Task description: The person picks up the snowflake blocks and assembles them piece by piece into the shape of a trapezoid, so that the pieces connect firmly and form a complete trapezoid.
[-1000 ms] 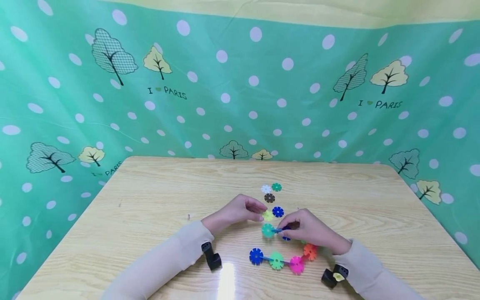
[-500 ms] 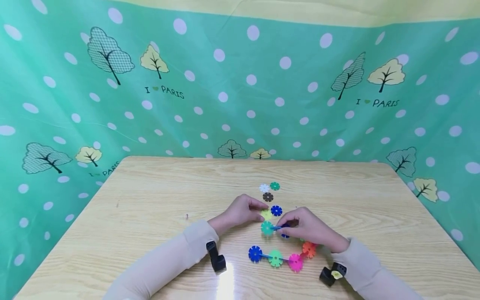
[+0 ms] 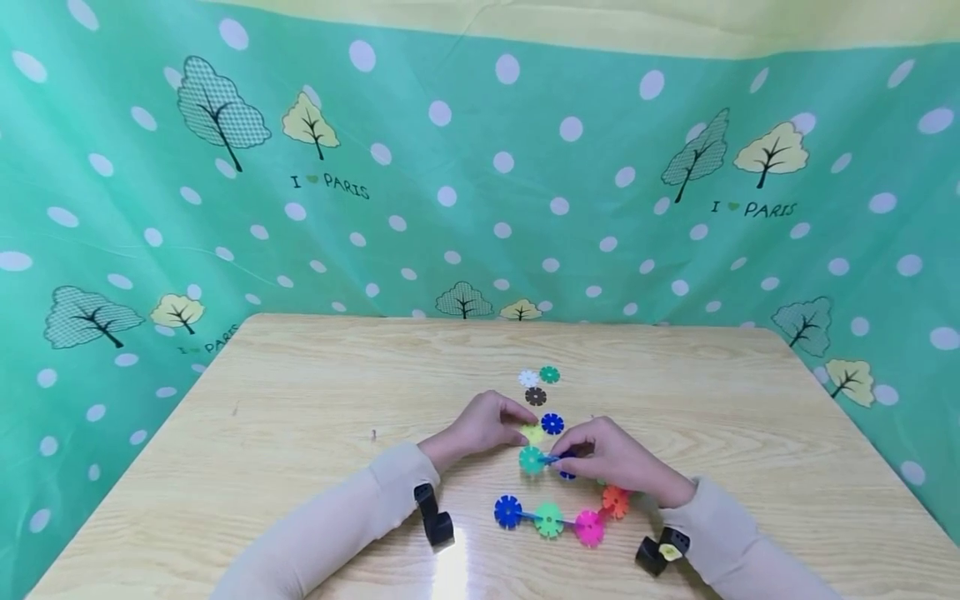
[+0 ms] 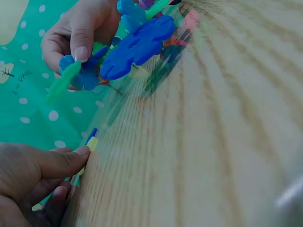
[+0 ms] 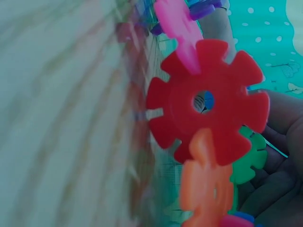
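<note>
My left hand (image 3: 483, 423) pinches a yellow interlocking disc (image 3: 533, 433) at the tabletop, with the thumb on its near edge in the left wrist view. Opposite it, my right hand (image 3: 613, 457) holds one end of a curved chain of notched plastic discs, its thumb and index finger on a blue disc (image 4: 86, 74). A teal-green disc (image 3: 532, 460) sticks out at that end, towards the yellow one. The chain bends round through an orange-red disc (image 3: 616, 502), a pink disc (image 3: 588, 528) and a light green disc (image 3: 548, 520) to a dark blue disc (image 3: 507, 512). My right palm hides part of it.
Just beyond the yellow disc lies a loose dark blue disc (image 3: 552, 423). Farther back are a brown disc (image 3: 536, 397), a white disc (image 3: 528, 378) and a green disc (image 3: 550, 375). A polka-dot curtain (image 3: 450, 167) hangs behind the wooden table (image 3: 315, 367).
My left hand has shifted slightly to the right at the yellow disc. The right hand and chain stay nearly still; the head view moves slightly.
</note>
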### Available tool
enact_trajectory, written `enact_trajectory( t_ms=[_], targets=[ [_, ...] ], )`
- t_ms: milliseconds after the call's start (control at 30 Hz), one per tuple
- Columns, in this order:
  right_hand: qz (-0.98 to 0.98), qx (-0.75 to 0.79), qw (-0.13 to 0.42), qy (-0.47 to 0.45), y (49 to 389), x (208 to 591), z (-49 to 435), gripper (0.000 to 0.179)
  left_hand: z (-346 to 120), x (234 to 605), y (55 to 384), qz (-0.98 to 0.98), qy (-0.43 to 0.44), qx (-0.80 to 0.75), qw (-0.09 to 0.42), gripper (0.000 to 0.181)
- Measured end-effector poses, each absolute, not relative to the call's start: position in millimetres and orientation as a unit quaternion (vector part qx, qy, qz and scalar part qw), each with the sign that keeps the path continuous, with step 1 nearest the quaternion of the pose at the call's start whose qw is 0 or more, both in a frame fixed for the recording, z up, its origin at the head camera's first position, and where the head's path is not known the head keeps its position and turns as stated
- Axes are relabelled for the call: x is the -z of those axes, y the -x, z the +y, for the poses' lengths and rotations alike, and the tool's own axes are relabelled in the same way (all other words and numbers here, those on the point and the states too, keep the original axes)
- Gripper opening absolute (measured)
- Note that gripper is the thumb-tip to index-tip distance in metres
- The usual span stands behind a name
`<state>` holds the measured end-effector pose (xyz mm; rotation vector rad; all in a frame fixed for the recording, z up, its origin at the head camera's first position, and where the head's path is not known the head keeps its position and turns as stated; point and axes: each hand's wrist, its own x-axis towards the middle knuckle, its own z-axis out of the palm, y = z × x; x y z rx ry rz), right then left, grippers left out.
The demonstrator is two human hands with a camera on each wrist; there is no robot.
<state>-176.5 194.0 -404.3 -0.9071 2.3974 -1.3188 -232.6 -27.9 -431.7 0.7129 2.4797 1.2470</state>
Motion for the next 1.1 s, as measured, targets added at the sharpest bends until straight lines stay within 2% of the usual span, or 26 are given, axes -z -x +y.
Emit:
enact_trajectory(
  t_ms=[233,500,833,1100],
  targets=[
    [0.833,0.442,0.109,0.314,177,405,193,0.011,-36,434,233,0.828,-0.258,-0.473,0.153,0.039],
    [0.836,0.446,0.105,0.303,178,406,188,0.011,-56,433,233,0.797,-0.249,-0.514,0.197,0.024],
    [0.851,0.428,0.096,0.289,181,405,184,0.009,-79,426,218,0.79,-0.242,-0.532,0.186,0.018],
    [0.856,0.423,0.095,0.281,184,406,182,0.008,-83,418,207,0.799,-0.228,-0.541,0.126,0.017]
  ],
)
